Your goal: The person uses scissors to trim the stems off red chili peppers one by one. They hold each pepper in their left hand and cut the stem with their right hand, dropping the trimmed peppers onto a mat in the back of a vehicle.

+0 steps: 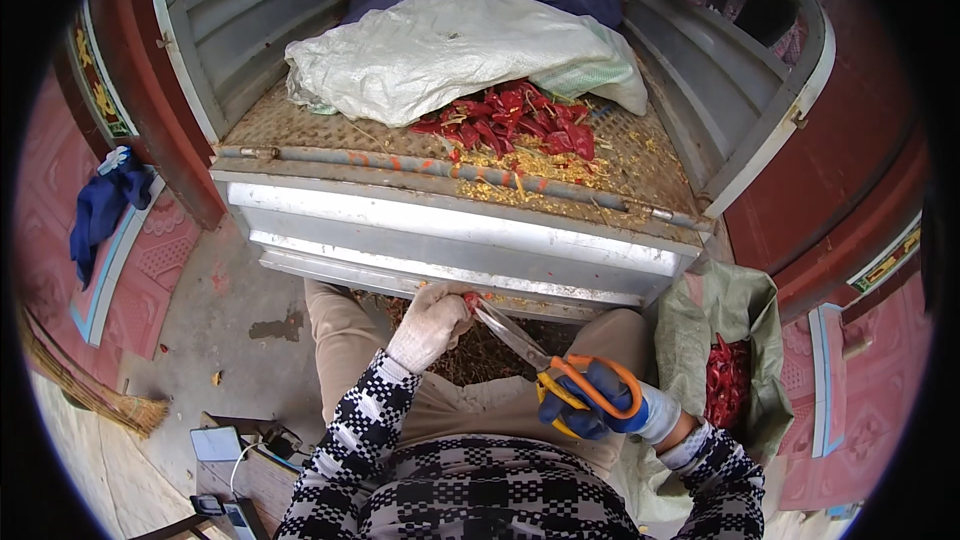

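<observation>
My left hand (432,326), in a whitish work glove, is closed on a small red chili pepper (471,300), mostly hidden by the fingers. Scissors (515,340) with long metal blades and orange and yellow handles are gripped in my right hand (590,398), which wears a blue-and-white glove. The blade tips reach the chili beside my left fingers. Both hands are over my lap, in front of the lowered tailgate of a metal cart bed (440,240). On that bed, red dried chilies (520,120) spill from under a white woven sack (450,50), with yellow seeds scattered about.
At my right stands an open greenish woven sack (690,340) with red chilies (727,380) in it. A straw broom (110,390) lies at the left. Near my left elbow, a small table (235,485) bears a phone (216,443) and a cable. Dark blue cloth (105,200) hangs farther left.
</observation>
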Available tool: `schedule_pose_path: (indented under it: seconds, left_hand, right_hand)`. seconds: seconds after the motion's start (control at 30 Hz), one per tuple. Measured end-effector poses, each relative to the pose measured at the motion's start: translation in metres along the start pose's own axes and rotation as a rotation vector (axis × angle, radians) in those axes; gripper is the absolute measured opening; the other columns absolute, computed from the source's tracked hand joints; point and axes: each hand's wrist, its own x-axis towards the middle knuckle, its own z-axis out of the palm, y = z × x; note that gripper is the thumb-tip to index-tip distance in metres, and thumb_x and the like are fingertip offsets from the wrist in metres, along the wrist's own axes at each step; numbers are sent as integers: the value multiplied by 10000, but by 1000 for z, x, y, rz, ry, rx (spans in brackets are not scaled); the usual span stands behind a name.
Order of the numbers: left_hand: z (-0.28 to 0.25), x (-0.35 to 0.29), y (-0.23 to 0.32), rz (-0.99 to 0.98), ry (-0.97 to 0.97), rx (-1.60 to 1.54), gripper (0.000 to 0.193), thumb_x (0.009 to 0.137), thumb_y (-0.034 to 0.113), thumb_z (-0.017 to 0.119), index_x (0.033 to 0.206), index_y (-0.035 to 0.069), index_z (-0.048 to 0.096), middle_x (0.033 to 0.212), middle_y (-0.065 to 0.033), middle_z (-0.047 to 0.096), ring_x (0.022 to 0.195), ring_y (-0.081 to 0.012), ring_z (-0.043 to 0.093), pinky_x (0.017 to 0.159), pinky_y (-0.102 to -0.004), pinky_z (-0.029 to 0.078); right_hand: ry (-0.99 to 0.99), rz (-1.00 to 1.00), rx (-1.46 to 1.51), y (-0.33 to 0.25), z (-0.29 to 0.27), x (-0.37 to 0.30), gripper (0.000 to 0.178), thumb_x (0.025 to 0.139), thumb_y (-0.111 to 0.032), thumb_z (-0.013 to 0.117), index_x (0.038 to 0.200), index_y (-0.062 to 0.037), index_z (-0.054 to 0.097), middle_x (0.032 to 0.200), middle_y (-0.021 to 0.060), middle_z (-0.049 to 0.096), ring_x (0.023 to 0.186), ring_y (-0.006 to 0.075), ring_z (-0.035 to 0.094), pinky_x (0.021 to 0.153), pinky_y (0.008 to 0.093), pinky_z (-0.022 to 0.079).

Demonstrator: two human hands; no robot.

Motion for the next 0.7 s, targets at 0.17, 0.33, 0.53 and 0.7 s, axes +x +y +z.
schedule_pose_path:
  seconds: [0.17,0.33,0.53,0.7]
  left_hand:
    - [5,1,-5,-60,-1,-254,190,774,71,465,897,-48,546,553,-4,387,415,-93,296,383,-255,219]
    - [-8,11,-15,-359,-132,-581,42,709,47,462,731,15,478,531,1,333,399,-112,265,377,-269,191]
    - [-14,13,-22,-453,-296,-647,31,701,60,467,677,48,452,513,22,275,392,-114,237,378,-268,177]
    - [-7,6,-13,-451,-344,-731,103,742,91,480,644,91,449,500,37,257,382,-107,220,357,-265,168]
  right_hand:
    - [35,-45,3,7,7,8,872,884,-737,412,1082,88,612,621,-49,429,509,35,355,425,184,257]
    - [58,-12,-80,5,-8,8,861,874,-716,470,1087,107,604,593,-52,425,488,30,348,408,188,249]
    - [22,57,5,20,-45,7,897,847,-755,459,1027,111,606,558,-48,419,422,29,322,361,192,213]
    - [-80,-138,115,60,-60,32,867,841,-781,415,938,62,591,638,-7,478,451,51,358,398,206,283]
